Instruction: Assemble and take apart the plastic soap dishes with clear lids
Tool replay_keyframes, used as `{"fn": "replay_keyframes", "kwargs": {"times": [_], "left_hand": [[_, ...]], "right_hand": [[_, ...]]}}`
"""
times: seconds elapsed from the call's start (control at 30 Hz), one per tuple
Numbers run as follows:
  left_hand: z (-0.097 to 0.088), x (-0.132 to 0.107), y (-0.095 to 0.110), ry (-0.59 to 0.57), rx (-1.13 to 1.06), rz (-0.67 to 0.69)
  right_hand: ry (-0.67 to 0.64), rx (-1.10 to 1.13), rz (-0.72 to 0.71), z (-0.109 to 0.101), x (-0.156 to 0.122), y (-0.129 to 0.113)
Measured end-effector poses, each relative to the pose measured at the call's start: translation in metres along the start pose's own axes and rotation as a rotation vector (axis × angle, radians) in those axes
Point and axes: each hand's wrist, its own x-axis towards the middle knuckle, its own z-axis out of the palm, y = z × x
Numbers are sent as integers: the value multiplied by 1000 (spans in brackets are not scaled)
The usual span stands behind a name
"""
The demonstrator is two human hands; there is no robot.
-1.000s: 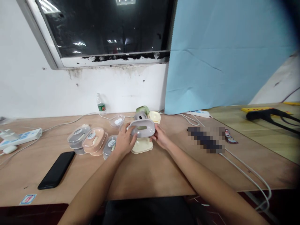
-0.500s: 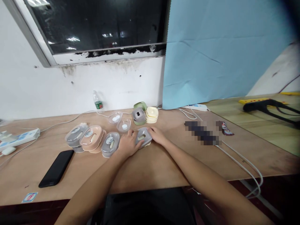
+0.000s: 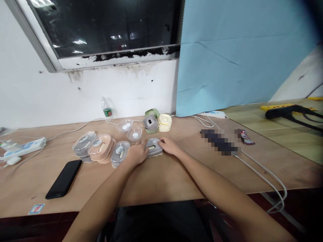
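A small grey plastic box (image 3: 156, 152) with a slotted top lies on the brown table between my hands. My left hand (image 3: 137, 153) grips its left side, fingers partly hidden from view. At its right end my right hand (image 3: 170, 146) holds the edge with thumb and fingers. Just left of my left hand stands a lidded grey box (image 3: 118, 156) with a round label. Beyond it are a peach box (image 3: 101, 149) and another grey box (image 3: 84, 143), both under clear covers. Behind my hands sit two clear lids, the nearer clear lid (image 3: 131, 137) with a white round piece in it.
Stacked grey and green shells (image 3: 150, 127) and pale yellow pieces (image 3: 165, 122) stand at the back. A black phone (image 3: 63, 179) lies front left. Power strips, cables (image 3: 262, 169), a plastic bottle (image 3: 106, 109), a snack wrapper (image 3: 246, 137) and a blurred dark object (image 3: 219, 142) surround the work area.
The grey box between my hands has turned to sit more level. My left thumb and fingers have drawn back from its top to its left side. The view has shifted slightly.
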Motion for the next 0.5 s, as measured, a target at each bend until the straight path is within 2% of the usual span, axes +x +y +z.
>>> {"fn": "replay_keyframes", "kwargs": {"times": [0.3,0.5], "left_hand": [[8,-4,1,-8,-109,24],[6,-4,4,83,-46,-7]], "right_hand": [[-67,15,47,-10,-2,1],[-54,43,11,-9,-3,4]]}}
